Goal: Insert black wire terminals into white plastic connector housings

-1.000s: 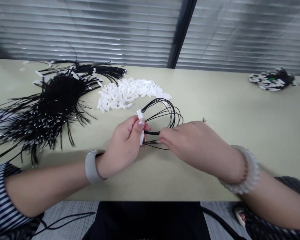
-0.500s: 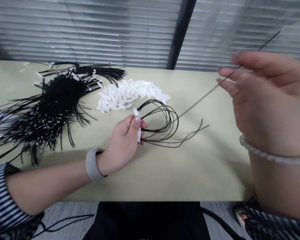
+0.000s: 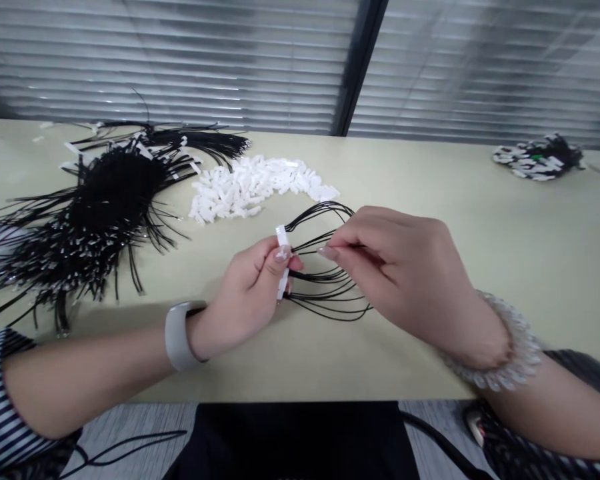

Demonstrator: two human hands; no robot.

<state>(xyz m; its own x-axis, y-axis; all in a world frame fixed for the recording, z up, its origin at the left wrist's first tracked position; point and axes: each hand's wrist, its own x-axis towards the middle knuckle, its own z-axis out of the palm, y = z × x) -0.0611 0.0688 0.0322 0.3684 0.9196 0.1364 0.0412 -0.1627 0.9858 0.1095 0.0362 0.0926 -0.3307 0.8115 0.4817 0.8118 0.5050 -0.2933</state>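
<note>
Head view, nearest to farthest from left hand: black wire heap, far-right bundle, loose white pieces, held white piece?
1. Held white piece: in left hand.
2. Loose white pieces: piled just beyond it.
3. Black wire heap: off left.
4. Far-right bundle: far back, right.

On the table (image 3: 430,180): wire pile (image 3: 115,190) left, connector heap (image 3: 260,185) behind left hand (image 3: 253,287), bundle (image 3: 537,160) far right.

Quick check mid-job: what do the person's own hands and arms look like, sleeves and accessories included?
The left hand and right hand are ungloved, with glossy thumbnails. A wide light-grey wristband is on the left, a translucent beaded bracelet on the right. Both sleeves are dark-and-white striped.
</note>
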